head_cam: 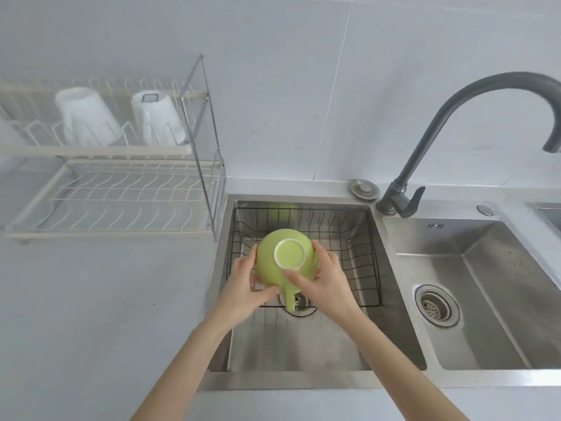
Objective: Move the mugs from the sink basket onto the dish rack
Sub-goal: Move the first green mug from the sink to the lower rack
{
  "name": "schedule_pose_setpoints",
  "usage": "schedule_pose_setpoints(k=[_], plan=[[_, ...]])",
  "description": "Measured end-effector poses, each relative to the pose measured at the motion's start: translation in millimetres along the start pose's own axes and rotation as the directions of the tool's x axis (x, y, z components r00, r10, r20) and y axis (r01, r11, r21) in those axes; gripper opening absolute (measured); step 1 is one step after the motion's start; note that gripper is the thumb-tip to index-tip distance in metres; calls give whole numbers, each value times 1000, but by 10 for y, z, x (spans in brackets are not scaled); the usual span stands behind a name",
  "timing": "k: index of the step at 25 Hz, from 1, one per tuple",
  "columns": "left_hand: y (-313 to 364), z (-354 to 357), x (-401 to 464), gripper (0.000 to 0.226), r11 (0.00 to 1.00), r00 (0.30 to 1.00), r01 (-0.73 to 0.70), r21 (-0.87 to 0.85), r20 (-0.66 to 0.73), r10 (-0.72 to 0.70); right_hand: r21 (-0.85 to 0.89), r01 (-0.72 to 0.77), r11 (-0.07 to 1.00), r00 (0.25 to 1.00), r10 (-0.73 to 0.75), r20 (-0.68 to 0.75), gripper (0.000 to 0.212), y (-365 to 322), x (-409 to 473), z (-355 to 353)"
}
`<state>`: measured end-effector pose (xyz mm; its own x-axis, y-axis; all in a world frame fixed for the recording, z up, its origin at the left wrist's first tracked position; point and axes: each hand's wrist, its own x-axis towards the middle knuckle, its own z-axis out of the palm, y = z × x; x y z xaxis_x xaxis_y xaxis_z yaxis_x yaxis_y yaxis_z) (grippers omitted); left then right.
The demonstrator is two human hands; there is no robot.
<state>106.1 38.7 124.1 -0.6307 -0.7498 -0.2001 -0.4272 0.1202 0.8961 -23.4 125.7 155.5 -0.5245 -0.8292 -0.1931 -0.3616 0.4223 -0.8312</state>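
Two hands, left hand point(243, 281) and right hand point(321, 278), clasping upturned green mug point(273, 265) between them above sink basket point(358, 238).

A home kitchen, seen at the sink.

A steel double sink point(473, 238) is set into a pale worktop point(106, 299) under a dark curved tap point(473, 95), with a wire dish rack point(115, 196) holding white mugs point(88, 117) against a plain tiled wall point(303, 71).

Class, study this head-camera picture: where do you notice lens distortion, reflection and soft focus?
Head view: the wide lens bows the dish rack and counter edges; a green reflection of the mug shows on the sink wall; the white mugs look soft, with even lighting and faint shadows.
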Motion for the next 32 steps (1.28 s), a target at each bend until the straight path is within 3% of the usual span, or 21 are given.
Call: schedule_pose_setpoints(k=[4, 19, 32], plan=[[-140, -383, -158, 92, 999, 1000, -8, 38, 8, 8, -19, 8, 1000, 1000, -7, 18, 91, -190, -77, 398], [-871, -1840, -266, 94, 976, 985, -36, 217, -159, 71, -103, 80, 991, 996, -76, 34, 91, -1086, 117, 1802], [-799, -2594, 705, 83, 951, 995, -71, 301, -44, 89, -236, -23, 971, 999, 28, 17, 79, -1717, 1039, 2020]])
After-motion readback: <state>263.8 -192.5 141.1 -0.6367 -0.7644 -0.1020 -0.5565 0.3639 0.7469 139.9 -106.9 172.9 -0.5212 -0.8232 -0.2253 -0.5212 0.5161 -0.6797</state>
